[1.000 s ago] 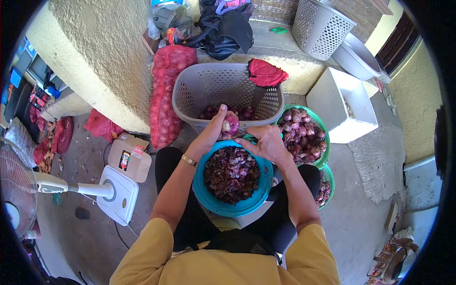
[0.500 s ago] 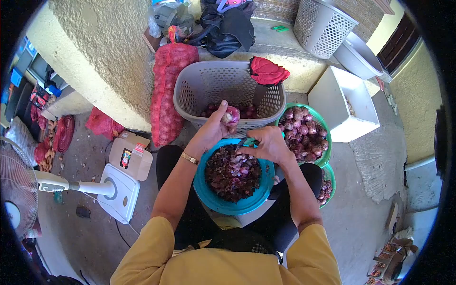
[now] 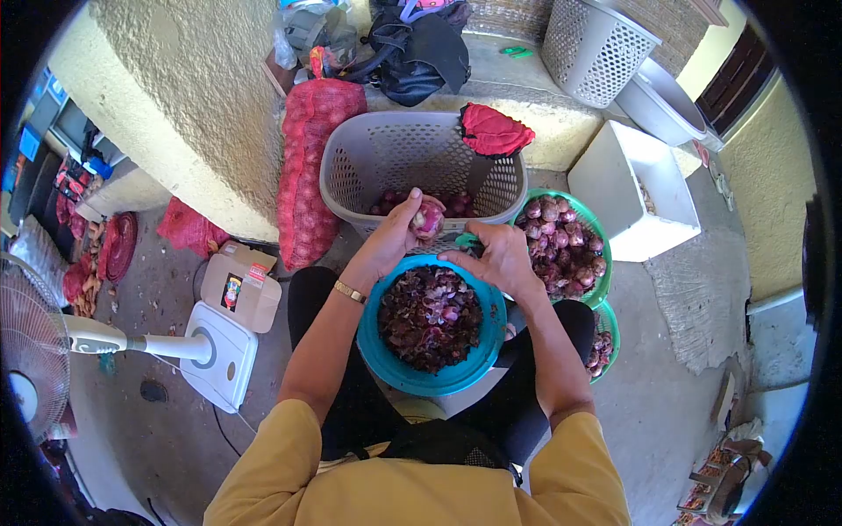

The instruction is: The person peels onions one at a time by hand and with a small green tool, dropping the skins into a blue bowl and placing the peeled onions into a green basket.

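My left hand (image 3: 392,238) is closed around a red onion (image 3: 427,219), held over the near rim of the grey laundry basket (image 3: 351,195). To its right, my right hand (image 3: 497,259) grips a small green-handled knife (image 3: 470,242), its blade mostly hidden by the fingers. Right hand and onion are slightly apart. Below both hands, a blue basin (image 3: 423,382) between my legs holds dark onion skins (image 3: 421,329) with paler peelings on top. More red onions (image 3: 460,204) lie at the bottom of the laundry basket.
Green baskets (image 3: 605,263) of red onions stand at the right, near a white box (image 3: 614,206). A tall red mesh sack (image 3: 307,175) of onions leans by the pillar. A red cloth (image 3: 495,131) hangs on the basket rim. A fan (image 3: 132,342) and carton (image 3: 241,285) are left.
The onion in my left hand has turned and sits slightly lower. My right hand has shifted a little, and the knife's green part has moved up, with its dark blade less visible.
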### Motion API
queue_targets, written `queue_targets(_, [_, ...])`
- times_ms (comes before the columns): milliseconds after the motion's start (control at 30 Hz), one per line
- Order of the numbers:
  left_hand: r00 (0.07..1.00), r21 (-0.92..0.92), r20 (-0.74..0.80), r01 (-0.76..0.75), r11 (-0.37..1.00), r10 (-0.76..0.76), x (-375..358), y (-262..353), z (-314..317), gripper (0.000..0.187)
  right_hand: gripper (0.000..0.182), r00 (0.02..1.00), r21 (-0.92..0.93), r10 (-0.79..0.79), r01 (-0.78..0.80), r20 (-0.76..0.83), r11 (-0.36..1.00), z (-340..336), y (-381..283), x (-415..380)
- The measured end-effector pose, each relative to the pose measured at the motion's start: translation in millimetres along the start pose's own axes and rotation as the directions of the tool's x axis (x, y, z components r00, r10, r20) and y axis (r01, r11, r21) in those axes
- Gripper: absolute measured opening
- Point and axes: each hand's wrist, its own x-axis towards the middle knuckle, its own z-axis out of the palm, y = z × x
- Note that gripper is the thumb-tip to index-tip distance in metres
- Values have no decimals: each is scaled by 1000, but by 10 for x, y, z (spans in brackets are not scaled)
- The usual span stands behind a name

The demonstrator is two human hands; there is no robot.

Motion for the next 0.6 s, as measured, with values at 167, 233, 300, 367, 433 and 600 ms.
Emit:
queue_targets(167, [998, -96, -54, 10, 995, -15, -34, -2, 183, 49, 43, 997, -6, 9, -9, -72, 1000, 55, 47, 18])
queue_targets(233, [996, -107, -76, 28, 994, -36, -47, 25, 230, 48, 42, 997, -1, 18, -18, -73, 1000, 62, 41, 22])
queue_targets(300, [999, -104, -44, 21, 994, -25, -27, -26, 143, 48, 42, 997, 4, 28, -27, -72, 1000, 55, 26, 28])
queue_targets(367, [1000, -100, -12, 13, 995, -14, -16, -49, 113, 47, 42, 996, 23, 50, -48, -71, 999, 48, 22, 33])
queue_targets(433, [999, -91, -28, 15, 996, -17, -18, -52, 136, 47, 42, 997, 2, 40, -40, -73, 999, 75, 52, 31])
queue_targets(600, [1000, -116, -16, 17, 993, -19, -15, -52, 130, 47, 43, 996, -2, 30, -31, -80, 1000, 63, 20, 37])
